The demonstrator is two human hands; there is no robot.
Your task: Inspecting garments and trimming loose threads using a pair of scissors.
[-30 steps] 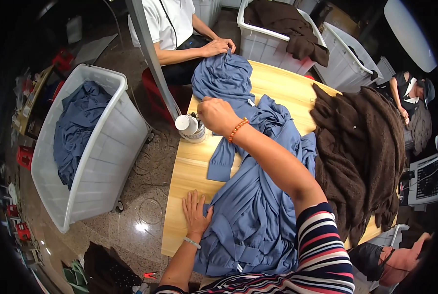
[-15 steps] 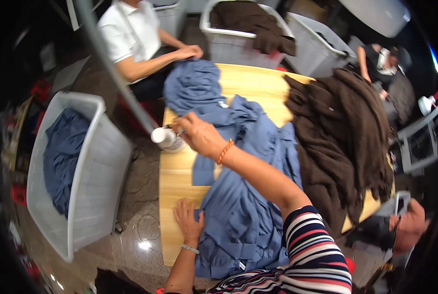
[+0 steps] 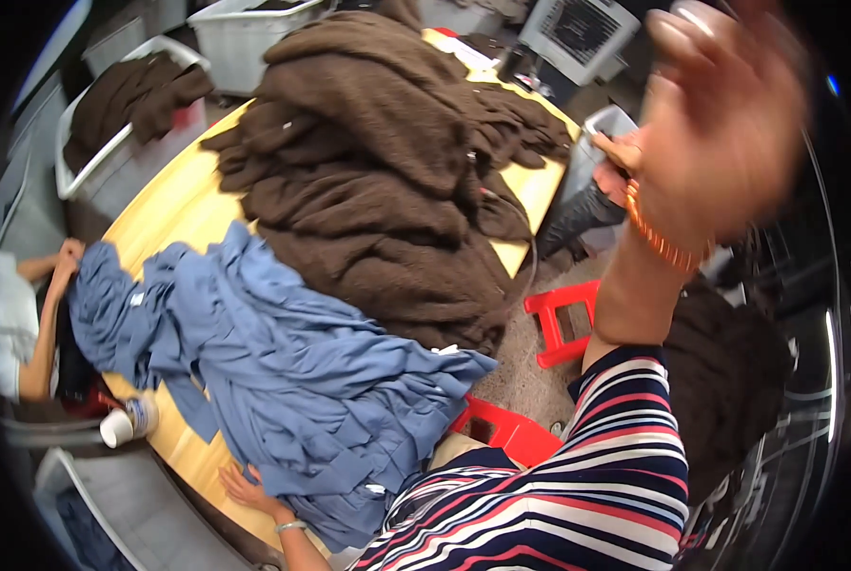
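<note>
My left hand point(image 3: 243, 487) rests open and flat at the near edge of the wooden table point(image 3: 173, 433), its fingertips beside a blue garment point(image 3: 292, 381). The crumpled blue cloth spreads across the near part of the table, with small white tags on it. High at the right, my right hand point(image 3: 730, 133) is raised away from the table, in front of the camera. Motion smears its fingers; a shiny bit shows near them, too blurred to name. Beyond the blue cloth lies a large heap of dark brown garments point(image 3: 368, 181).
White cups point(image 3: 128, 422) stand at the table's left edge. A person in white point(image 3: 11, 324) holds the far end of the blue cloth. Grey bins point(image 3: 92, 514) point(image 3: 240, 43) surround the table. Red stools point(image 3: 564, 319) point(image 3: 506, 428) stand at the right; another person's hand point(image 3: 621, 157) shows behind my wrist.
The view has swung to the right. My right hand has left the cups and blue cloth and risen to the upper right. My left hand stays flat on the table.
</note>
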